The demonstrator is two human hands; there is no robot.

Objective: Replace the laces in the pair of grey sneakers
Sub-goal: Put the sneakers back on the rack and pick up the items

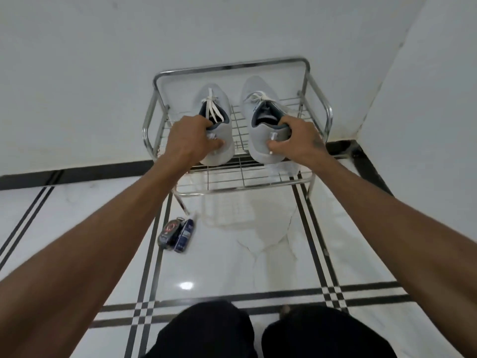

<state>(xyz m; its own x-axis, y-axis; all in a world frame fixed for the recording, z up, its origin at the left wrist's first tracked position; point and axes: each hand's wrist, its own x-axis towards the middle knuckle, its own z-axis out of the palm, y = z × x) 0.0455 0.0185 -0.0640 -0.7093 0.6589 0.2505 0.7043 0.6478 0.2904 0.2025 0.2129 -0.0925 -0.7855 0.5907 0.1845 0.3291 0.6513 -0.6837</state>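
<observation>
Your left hand [192, 139] grips the heel of the left grey sneaker [216, 125], and your right hand [296, 138] grips the heel of the right grey sneaker [263, 120]. Both shoes sit toes-away on the top wire shelf of the chrome shoe rack [320, 102], white laces [213, 104] loosely threaded. Two small packets [176, 235] lie on the tiled floor [232, 267] near the rack's leg.

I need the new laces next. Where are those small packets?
The packets lie on the floor, left of centre, just before the metal rack's front left leg.
</observation>
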